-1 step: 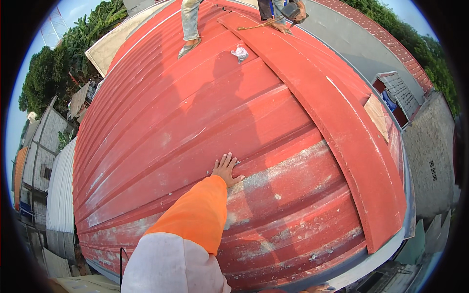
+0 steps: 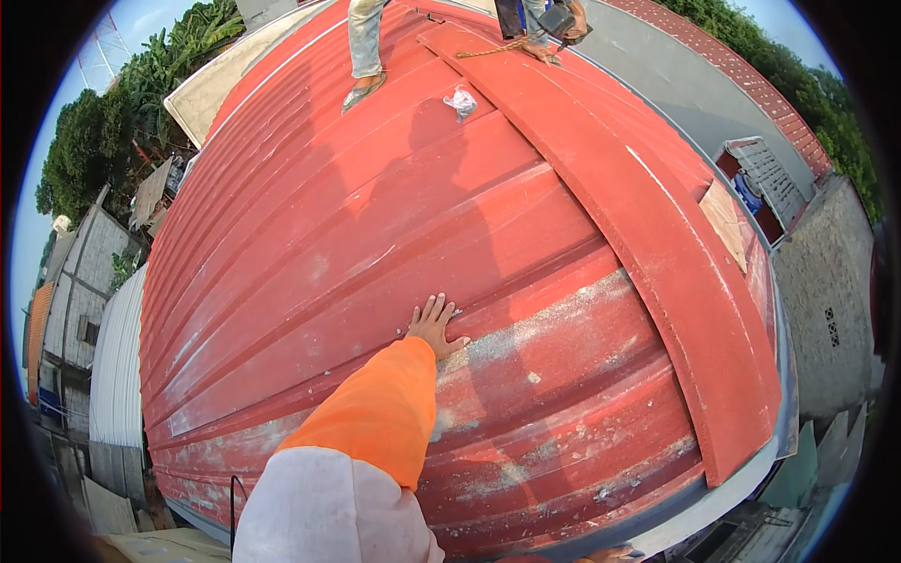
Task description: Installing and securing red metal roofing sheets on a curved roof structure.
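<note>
My left hand (image 2: 435,326) lies palm down on the red ribbed metal roof (image 2: 375,272), its fingers spread and nothing in it. The sleeve over that arm is grey with an orange end. Beside the hand, a pale, dusty strip runs along the roof sheet. Part of my right hand (image 2: 612,555) shows at the lower edge of the picture, by the roof's near border; most of it is cut off, and its fingers cannot be made out well. A long red ridge cap (image 2: 638,206) curves down the roof to the right of my left hand.
At the top, another person stands in worn jeans (image 2: 367,42), one hand (image 2: 542,54) down at the ridge cap beside a dark power tool (image 2: 561,21). A small clear plastic bag (image 2: 461,102) lies on the roof. The grey roof edge (image 2: 694,525) drops off nearby.
</note>
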A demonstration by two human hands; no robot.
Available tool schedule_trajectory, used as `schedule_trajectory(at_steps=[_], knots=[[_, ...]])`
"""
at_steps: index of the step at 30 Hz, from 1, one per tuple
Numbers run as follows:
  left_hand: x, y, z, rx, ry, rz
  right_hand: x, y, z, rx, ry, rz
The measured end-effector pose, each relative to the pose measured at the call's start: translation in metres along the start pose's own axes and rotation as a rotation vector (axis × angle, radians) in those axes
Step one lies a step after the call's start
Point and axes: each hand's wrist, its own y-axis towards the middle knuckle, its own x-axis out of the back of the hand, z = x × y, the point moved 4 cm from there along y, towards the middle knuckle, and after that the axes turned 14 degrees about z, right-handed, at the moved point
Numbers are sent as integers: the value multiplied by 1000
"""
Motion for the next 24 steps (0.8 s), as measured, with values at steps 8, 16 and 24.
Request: schedule_trajectory(at_steps=[8, 16, 24], knots=[[-1, -4, 8, 10, 11, -18, 3, -9, 7, 7, -36, 42], [-4, -4, 5, -1, -23, -17, 21, -6, 9, 21, -38, 39], [-3, -1, 6, -1, -1, -7, -1, 4, -1, 60, -65, 55]])
